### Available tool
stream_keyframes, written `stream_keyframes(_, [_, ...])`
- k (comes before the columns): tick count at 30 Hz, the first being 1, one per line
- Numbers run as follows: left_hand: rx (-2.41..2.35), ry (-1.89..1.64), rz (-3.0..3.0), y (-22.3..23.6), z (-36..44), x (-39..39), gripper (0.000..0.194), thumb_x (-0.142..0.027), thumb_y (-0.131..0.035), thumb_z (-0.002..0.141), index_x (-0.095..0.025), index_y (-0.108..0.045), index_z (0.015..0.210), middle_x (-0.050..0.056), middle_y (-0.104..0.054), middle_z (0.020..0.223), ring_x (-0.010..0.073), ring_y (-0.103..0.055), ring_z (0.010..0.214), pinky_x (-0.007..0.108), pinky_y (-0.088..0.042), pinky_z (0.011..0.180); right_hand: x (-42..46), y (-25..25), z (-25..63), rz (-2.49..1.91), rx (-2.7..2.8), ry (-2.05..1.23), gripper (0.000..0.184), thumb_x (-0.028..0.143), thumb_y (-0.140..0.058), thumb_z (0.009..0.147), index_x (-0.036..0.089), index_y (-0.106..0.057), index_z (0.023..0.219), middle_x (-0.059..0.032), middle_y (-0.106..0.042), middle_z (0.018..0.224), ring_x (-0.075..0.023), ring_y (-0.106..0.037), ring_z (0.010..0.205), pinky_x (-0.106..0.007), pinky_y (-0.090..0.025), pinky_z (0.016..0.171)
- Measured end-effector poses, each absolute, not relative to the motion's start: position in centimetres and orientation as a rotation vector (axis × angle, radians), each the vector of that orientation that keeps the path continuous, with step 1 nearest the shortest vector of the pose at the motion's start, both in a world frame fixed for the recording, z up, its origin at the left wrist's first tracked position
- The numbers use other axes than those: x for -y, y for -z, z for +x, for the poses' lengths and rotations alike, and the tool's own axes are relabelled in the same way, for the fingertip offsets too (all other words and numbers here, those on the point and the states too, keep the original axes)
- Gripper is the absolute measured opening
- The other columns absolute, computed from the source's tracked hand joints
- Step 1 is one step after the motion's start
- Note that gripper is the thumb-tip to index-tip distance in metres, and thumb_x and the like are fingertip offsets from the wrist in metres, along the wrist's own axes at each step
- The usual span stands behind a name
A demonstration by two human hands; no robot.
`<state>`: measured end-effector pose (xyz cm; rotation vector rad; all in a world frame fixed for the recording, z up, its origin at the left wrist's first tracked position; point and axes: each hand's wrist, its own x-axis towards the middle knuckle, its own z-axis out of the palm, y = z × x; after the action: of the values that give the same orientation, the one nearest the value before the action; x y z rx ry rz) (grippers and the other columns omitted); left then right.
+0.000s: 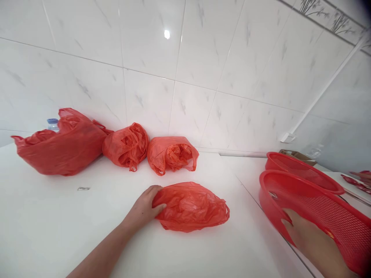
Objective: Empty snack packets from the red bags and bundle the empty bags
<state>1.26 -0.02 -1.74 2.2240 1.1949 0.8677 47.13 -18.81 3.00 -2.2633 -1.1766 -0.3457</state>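
Observation:
My left hand (145,208) rests on the white counter (72,231) with its fingers curled around the left end of a filled red plastic bag (193,206) lying on its side. My right hand (307,235) holds the near rim of a red mesh basket (330,216) at the counter's right edge; the thumb lies inside the rim and the other fingers are hidden behind the basket wall.
Three more red plastic bags stand along the tiled wall: a large one (62,148) with a bottle cap (52,123) sticking out, a middle one (126,146) and a third (171,154). A second red basket (301,170) sits behind the first. Another person's hand (362,177) shows at far right.

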Motion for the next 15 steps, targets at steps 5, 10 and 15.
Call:
stream_keyframes(5, [-1.365,-0.924,1.998,1.3,1.1,-0.2,0.023,-0.021,-0.044,0.074,-0.023,-0.058,0.093,0.0,-0.062,0.091,0.0145,-0.059,0.074,0.026,-0.048,0.068,18.3,-3.8,44.0,-2.483,1.498,0.394,0.036,0.037,-0.04,0.079,0.023,-0.062,0.103,-0.0158,-0.067,0.076,-0.0294,-0.063,0.062,-0.039,-0.041,0.048])
stream_keyframes(10, [-1.518,-0.851,1.718,1.0,1.0,-0.2,0.024,-0.023,-0.045,0.07,-0.024,-0.059,0.091,-0.002,-0.062,0.072,0.0137,-0.056,0.058,0.022,-0.044,0.052,17.9,-6.2,41.0,-2.599,1.563,0.407,0.046,0.027,-0.023,0.09,0.008,-0.052,0.121,-0.0173,-0.067,0.094,-0.0288,-0.065,0.075,-0.037,-0.047,0.055])
stream_keyframes(15, [-1.522,-0.838,1.678,0.6,1.1,0.0,0.026,-0.025,-0.047,0.069,-0.025,-0.058,0.093,-0.002,-0.063,0.074,0.0145,-0.057,0.06,0.022,-0.045,0.052,17.5,-7.1,39.0,-2.643,1.59,0.364,0.042,0.026,-0.028,0.091,0.013,-0.05,0.124,-0.0141,-0.068,0.095,-0.0266,-0.066,0.077,-0.034,-0.049,0.057])
